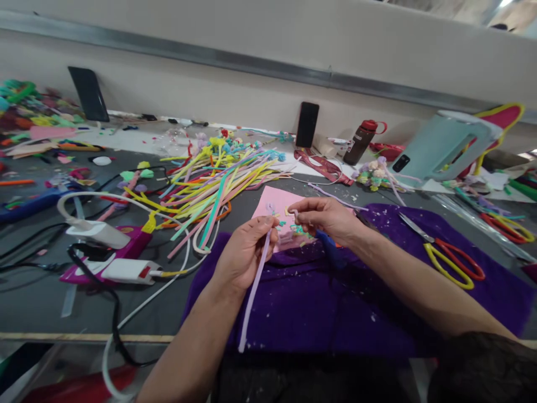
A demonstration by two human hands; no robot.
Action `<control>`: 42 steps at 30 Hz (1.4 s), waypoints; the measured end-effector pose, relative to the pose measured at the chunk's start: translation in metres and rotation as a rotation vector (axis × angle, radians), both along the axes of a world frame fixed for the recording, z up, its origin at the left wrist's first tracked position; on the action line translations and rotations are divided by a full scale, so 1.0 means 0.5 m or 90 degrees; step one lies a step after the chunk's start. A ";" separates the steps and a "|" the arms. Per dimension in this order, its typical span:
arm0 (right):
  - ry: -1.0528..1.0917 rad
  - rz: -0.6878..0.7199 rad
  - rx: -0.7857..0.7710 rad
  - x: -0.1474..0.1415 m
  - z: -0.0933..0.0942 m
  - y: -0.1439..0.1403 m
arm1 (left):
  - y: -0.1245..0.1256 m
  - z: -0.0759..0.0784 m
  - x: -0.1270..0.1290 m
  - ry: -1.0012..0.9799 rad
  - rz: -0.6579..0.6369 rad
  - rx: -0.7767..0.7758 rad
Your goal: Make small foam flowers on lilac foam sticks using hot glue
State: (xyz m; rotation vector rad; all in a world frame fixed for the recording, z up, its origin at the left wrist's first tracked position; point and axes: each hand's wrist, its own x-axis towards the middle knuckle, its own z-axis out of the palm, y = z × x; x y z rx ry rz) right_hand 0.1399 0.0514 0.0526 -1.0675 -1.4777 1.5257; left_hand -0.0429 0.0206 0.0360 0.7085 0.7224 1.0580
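Observation:
My left hand (250, 246) pinches a lilac pipe cleaner (254, 296), its long end hanging down over the purple cloth (293, 313). A small lilac loop (271, 208) shows just above those fingertips. A short distance to the right, my right hand (321, 217) is closed in a pinch on a small lilac piece (296, 213); whether it joins the stem I cannot tell. Behind and below both hands lies a pink sheet (274, 196) scattered with short green and yellow clippings (300, 230).
Scissors (436, 246) with red and yellow handles rest on the cloth at right. A heap of colourful pipe cleaners (222, 179) lies to the left. Nearer are a magenta power strip (134, 240) and cables. A phone (307, 124), a bottle (361, 143) and a kettle (448, 145) stand behind.

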 end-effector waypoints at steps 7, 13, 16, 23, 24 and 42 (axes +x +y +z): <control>0.013 -0.042 0.024 0.015 0.000 -0.052 | -0.006 -0.012 0.021 0.040 -0.053 0.007; 0.070 -0.098 0.008 0.024 -0.007 -0.054 | -0.007 -0.024 0.029 0.065 -0.081 0.004; 0.143 -0.083 -0.065 0.028 -0.016 -0.046 | -0.007 -0.027 0.033 0.092 -0.085 -0.020; 0.170 -0.069 -0.093 0.014 -0.030 -0.053 | -0.009 -0.025 0.041 0.100 -0.097 -0.012; 0.162 -0.073 -0.084 0.012 -0.031 -0.056 | -0.010 -0.024 0.041 0.101 -0.100 -0.010; 0.079 -0.106 0.044 0.030 -0.015 -0.056 | -0.015 -0.015 0.039 0.129 -0.097 0.013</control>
